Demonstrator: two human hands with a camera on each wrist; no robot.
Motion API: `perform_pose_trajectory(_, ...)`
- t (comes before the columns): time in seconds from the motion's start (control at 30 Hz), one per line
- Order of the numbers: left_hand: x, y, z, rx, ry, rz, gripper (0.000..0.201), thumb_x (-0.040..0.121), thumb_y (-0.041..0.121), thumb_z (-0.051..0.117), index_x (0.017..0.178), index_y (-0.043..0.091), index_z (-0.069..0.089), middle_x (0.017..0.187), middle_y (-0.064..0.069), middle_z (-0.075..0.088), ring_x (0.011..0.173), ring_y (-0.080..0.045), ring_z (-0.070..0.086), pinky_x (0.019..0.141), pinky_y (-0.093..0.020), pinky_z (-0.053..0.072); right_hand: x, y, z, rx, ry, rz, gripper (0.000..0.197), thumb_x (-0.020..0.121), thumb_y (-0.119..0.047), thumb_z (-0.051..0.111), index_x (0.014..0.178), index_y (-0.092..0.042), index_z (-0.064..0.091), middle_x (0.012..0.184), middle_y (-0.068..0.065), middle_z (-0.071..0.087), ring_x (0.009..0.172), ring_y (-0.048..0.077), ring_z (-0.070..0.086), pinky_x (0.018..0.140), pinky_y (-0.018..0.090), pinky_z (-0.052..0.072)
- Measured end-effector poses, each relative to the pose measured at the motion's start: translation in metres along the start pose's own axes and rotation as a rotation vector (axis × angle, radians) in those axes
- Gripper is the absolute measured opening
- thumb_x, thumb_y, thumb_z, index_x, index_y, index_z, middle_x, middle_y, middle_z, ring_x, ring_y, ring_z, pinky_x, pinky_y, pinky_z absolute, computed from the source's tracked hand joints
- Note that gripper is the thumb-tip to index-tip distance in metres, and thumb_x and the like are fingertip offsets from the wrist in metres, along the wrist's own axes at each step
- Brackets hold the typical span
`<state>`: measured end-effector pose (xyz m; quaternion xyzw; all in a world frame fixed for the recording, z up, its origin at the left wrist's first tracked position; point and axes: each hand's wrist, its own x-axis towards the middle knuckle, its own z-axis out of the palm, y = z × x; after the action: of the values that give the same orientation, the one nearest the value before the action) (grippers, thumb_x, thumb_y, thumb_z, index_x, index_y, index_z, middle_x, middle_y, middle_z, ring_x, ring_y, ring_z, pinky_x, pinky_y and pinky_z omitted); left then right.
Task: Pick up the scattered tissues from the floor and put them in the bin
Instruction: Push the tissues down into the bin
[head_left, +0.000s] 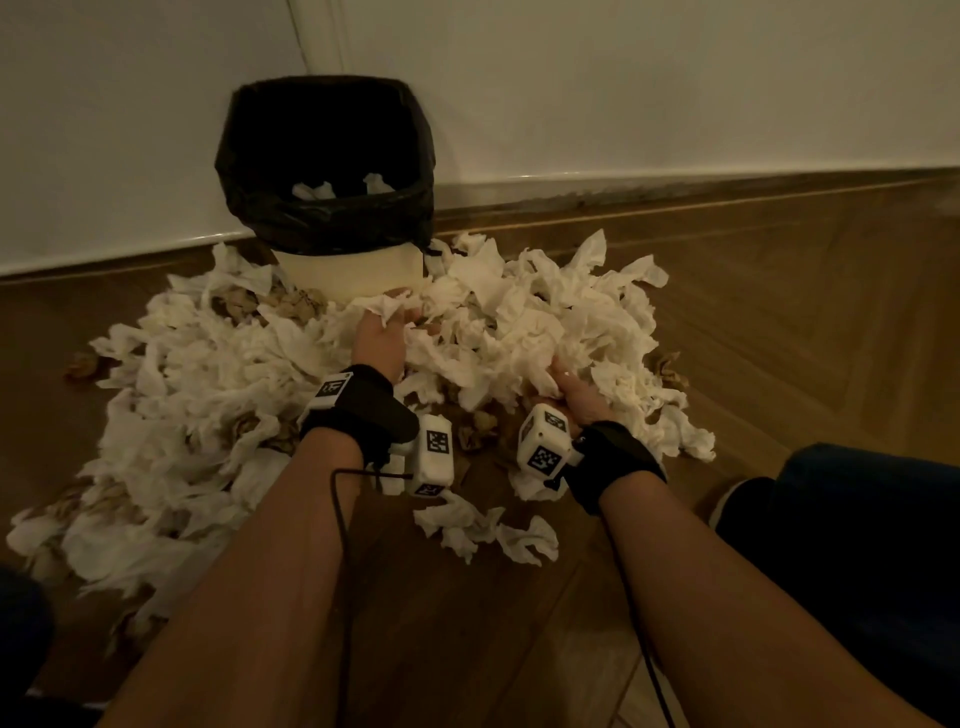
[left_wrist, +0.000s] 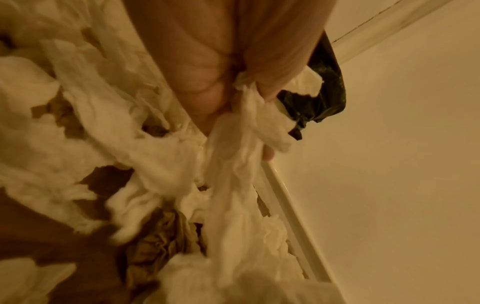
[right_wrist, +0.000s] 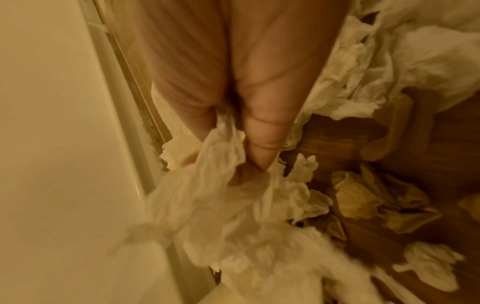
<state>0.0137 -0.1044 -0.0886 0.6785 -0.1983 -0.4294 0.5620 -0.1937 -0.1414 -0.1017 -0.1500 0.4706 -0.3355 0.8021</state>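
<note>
Head view: your left hand (head_left: 382, 338) grips tissues (head_left: 208, 364) just before the bin (head_left: 332, 208); your right hand (head_left: 579, 397) clutches another wad. The heap crowds the wall (head_left: 675, 93) edge; nearer floor (head_left: 467, 623) lies bare. Fingertips are buried.

Dim, warm light; wrist views blurred, head view bowed at edges.

Many crumpled white tissues (head_left: 218, 374) lie in a wide heap on the wooden floor, all around the foot of the bin (head_left: 353, 270). The bin is cream, upright, against the wall, lined with a black bag (head_left: 270, 208). A few tissues already lie inside it.
</note>
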Motion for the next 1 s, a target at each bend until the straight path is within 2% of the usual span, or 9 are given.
perform_pose_trajectory(0.07,-0.003,0.006,-0.002,-0.196,-0.067,0.020,0.024,0.100,0.007,0.029,0.113,0.015,0.048,0.100,-0.016,0.058,0.090,-0.032,0.062,0.078,-0.044,0.056,-0.001,-0.001,0.002,-0.001,0.009,0.017,0.044,0.100,-0.005,0.030,0.142,-0.012,0.036,0.065,0.005,0.065,0.053,0.013,0.052,0.045,0.020,0.041)
perform_pose_trajectory(0.2,-0.003,0.006,-0.009,-0.138,-0.020,0.109,0.027,0.097,0.004,0.031,0.102,0.021,0.051,0.092,-0.013,0.055,0.083,-0.025,0.059,0.063,-0.037,0.057,-0.001,-0.003,0.008,0.306,0.094,0.028,0.044,0.098,0.003,0.027,0.140,-0.008,0.039,0.129,0.021,0.049,0.105,0.027,0.056,0.060,0.030,0.056)
perform_pose_trajectory(0.23,-0.003,0.004,-0.010,-0.052,0.012,0.158,0.027,0.097,0.003,0.031,0.103,0.019,0.051,0.092,-0.011,0.055,0.083,-0.024,0.059,0.065,-0.034,0.055,-0.003,-0.003,0.008,0.325,0.122,0.033,0.042,0.099,0.000,0.029,0.139,-0.007,0.039,0.128,0.021,0.050,0.093,0.025,0.059,0.052,0.026,0.056)
perform_pose_trajectory(0.3,-0.003,0.000,-0.011,0.063,0.083,0.252,0.026,0.096,0.001,0.030,0.106,0.015,0.050,0.086,-0.003,0.054,0.074,-0.012,0.056,0.060,-0.018,0.050,0.001,-0.002,0.004,0.228,0.109,0.103,0.029,0.101,-0.013,0.033,0.124,-0.007,0.049,0.085,0.011,0.062,0.055,0.011,0.052,0.036,0.014,0.042)
perform_pose_trajectory(0.4,-0.002,-0.003,-0.010,0.151,0.135,0.313,0.028,0.098,0.004,0.032,0.115,0.007,0.053,0.084,0.010,0.049,0.073,0.002,0.046,0.053,0.001,0.041,0.003,0.001,0.006,0.273,-0.052,0.239,0.036,0.101,-0.032,0.031,0.072,-0.015,0.044,0.040,-0.004,0.037,0.027,0.006,0.028,0.029,0.014,0.020)
perform_pose_trajectory(0.57,0.002,0.002,-0.011,0.218,-0.009,0.142,0.046,0.098,0.048,0.026,0.089,0.023,0.064,0.094,-0.009,0.063,0.082,-0.021,0.060,0.073,-0.023,0.052,0.009,-0.002,0.022,0.166,-0.163,0.170,0.031,0.087,-0.012,0.034,0.056,-0.016,0.036,0.039,-0.004,0.032,0.030,0.008,0.027,0.032,0.019,0.017)
perform_pose_trajectory(0.63,0.001,0.014,-0.008,0.195,0.009,0.153,0.044,0.097,0.040,0.026,0.090,0.020,0.065,0.103,-0.016,0.064,0.096,-0.030,0.060,0.087,-0.038,0.049,0.006,-0.004,0.034,0.165,-0.181,0.114,0.022,0.072,-0.013,0.037,0.050,-0.013,0.039,0.042,-0.002,0.032,0.033,0.011,0.028,0.038,0.017,0.019)
perform_pose_trajectory(0.83,0.004,0.056,-0.003,0.045,0.020,0.182,0.044,0.092,-0.004,0.035,0.133,0.010,0.035,0.092,0.006,0.045,0.081,-0.009,0.047,0.075,-0.022,0.043,-0.002,-0.017,0.073,0.167,-0.218,0.007,0.012,0.062,-0.018,0.036,0.064,-0.009,0.045,0.061,0.001,0.045,0.054,0.017,0.032,0.056,0.027,0.023)
perform_pose_trajectory(1.0,-0.001,0.086,-0.016,0.074,-0.047,0.347,0.033,0.092,-0.004,0.041,0.112,0.020,0.052,0.118,-0.004,0.054,0.109,-0.013,0.052,0.091,-0.021,0.044,0.000,-0.025,0.098,0.022,-0.113,0.002,0.039,0.087,-0.004,0.027,0.107,-0.005,0.060,0.089,0.000,0.051,0.061,0.013,0.036,0.059,0.024,0.028)
